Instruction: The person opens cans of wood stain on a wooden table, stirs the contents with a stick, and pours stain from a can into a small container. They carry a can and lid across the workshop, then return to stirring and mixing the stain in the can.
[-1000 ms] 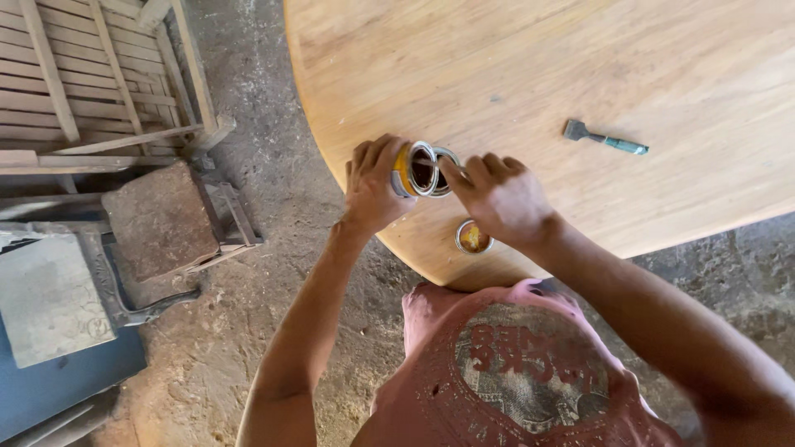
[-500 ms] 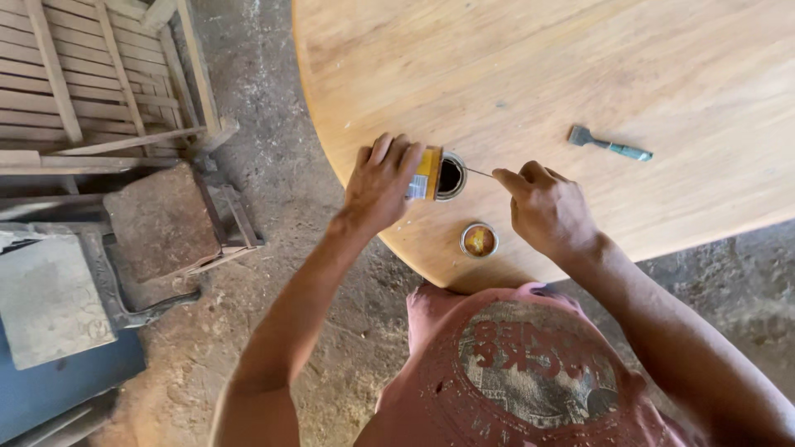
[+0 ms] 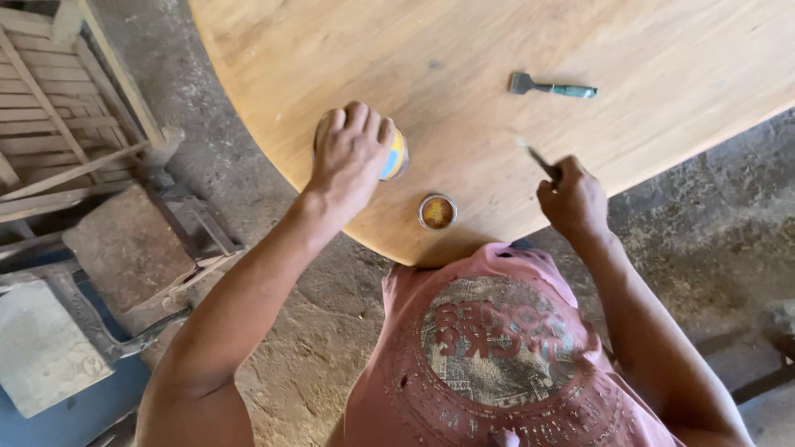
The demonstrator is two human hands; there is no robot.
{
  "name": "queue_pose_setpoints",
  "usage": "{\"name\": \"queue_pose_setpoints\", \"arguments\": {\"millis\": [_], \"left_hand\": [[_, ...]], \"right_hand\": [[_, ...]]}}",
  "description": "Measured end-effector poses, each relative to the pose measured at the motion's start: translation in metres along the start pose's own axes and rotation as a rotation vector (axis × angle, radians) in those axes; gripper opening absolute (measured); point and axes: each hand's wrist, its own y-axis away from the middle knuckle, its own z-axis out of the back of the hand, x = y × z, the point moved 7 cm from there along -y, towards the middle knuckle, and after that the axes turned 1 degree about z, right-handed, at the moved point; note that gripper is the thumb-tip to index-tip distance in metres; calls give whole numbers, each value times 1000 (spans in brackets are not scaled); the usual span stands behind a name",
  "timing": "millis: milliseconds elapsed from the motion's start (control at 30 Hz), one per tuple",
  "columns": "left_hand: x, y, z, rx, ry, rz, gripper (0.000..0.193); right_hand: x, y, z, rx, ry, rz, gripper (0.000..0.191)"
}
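Tin (image 3: 396, 156), yellow-blue, under fingers (image 3: 358, 124)

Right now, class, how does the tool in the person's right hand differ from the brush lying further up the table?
The tool is gripped in the right hand and raised at a slant; the brush lies flat, untouched. The tool looks thin and dark, its tip blurred; the brush has a greenish handle and a broad grey head. Both are over the wooden table.
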Motion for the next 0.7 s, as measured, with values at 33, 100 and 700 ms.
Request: {"name": "queue_pose_setpoints", "arguments": {"millis": [33, 100, 700], "left_hand": [[4, 1, -2, -24, 14, 13, 57], [13, 4, -10, -32, 65, 36, 64], [20, 153, -29, -777, 1002, 378, 87]], "right_hand": [[-18, 7, -6, 39, 5, -90, 29], [-37, 17, -19, 73, -2, -207, 40], [51, -15, -40, -23, -264, 91, 14]]}}
